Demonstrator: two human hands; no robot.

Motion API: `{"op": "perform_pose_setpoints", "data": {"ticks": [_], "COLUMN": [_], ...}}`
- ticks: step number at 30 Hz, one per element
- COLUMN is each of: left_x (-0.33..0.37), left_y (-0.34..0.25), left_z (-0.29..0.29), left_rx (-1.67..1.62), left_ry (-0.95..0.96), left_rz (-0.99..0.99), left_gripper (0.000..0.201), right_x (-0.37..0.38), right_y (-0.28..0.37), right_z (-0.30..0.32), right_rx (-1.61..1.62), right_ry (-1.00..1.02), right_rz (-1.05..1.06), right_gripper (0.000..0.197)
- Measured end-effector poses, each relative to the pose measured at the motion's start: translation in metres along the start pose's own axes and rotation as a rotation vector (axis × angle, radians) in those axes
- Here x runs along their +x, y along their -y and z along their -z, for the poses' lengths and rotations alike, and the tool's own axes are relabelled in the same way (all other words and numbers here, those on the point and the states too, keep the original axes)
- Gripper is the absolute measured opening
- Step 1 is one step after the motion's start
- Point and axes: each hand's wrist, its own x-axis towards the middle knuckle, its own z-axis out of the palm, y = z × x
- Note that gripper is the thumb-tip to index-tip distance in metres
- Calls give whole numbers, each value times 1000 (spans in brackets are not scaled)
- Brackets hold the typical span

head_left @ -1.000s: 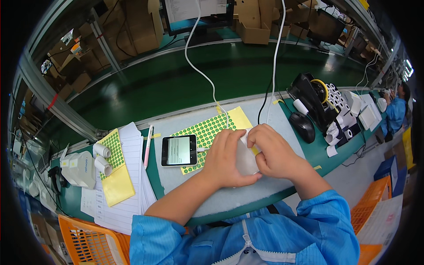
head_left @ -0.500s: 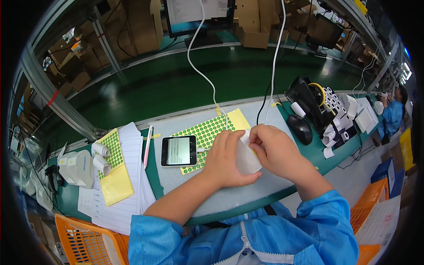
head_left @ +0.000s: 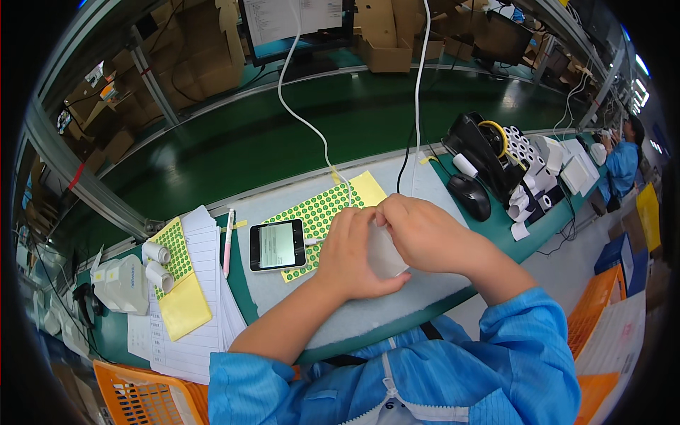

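Note:
Between my hands, above the grey mat (head_left: pixel 340 319), is a white box-like object (head_left: pixel 386 253) with flat faces; much of it is hidden by my fingers. My left hand (head_left: pixel 348 253) wraps its left side, thumb along the near edge. At the upper right edge of the object, the curled fingers of my right hand (head_left: pixel 422 232) press together; what they pinch, if anything, is hidden. Left of my left hand lies a small device with a lit screen (head_left: pixel 277 245), a white cable plugged into its side. Under it is a yellow sheet of round green stickers (head_left: pixel 306 214).
Papers (head_left: pixel 202 283), another sticker sheet (head_left: pixel 172 258), two white rolls (head_left: pixel 157 263) and a pink pen (head_left: pixel 227 242) lie to the left. A black mouse (head_left: pixel 469 196) and label printer (head_left: pixel 483 157) stand right. Two cables hang ahead. Orange baskets (head_left: pixel 145 397) flank me; a co-worker (head_left: pixel 623 166) sits far right.
My right hand has turned and shifted slightly left over the object's top edge. My left hand keeps its hold. The whole view has shifted a little.

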Motion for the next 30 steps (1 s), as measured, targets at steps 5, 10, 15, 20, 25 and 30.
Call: {"op": "perform_pose_setpoints", "data": {"ticks": [5,10,15,20,25,30], "left_x": [-2,-2,-3,-1,-6,-7], "left_y": [5,2,5,7,13,14], "left_z": [-3,-3,-2,-4,-5,-7], "left_rx": [12,58,72,88,136,137], "left_ry": [-18,28,48,63,31,62], "left_rz": [-39,31,47,-8,-47,-30], "left_gripper": [83,86,86,85,89,90], "right_x": [-5,-7,-3,-8,-30,-107], "right_y": [2,-2,-12,-14,-14,-76], "right_z": [10,14,-1,-10,4,17], "right_rx": [193,304,329,262,643,756], "right_ry": [80,31,-46,-67,-60,-945], "right_rz": [-119,-163,-84,-13,-97,-366], "right_gripper": [16,15,17,17,15,17]}}
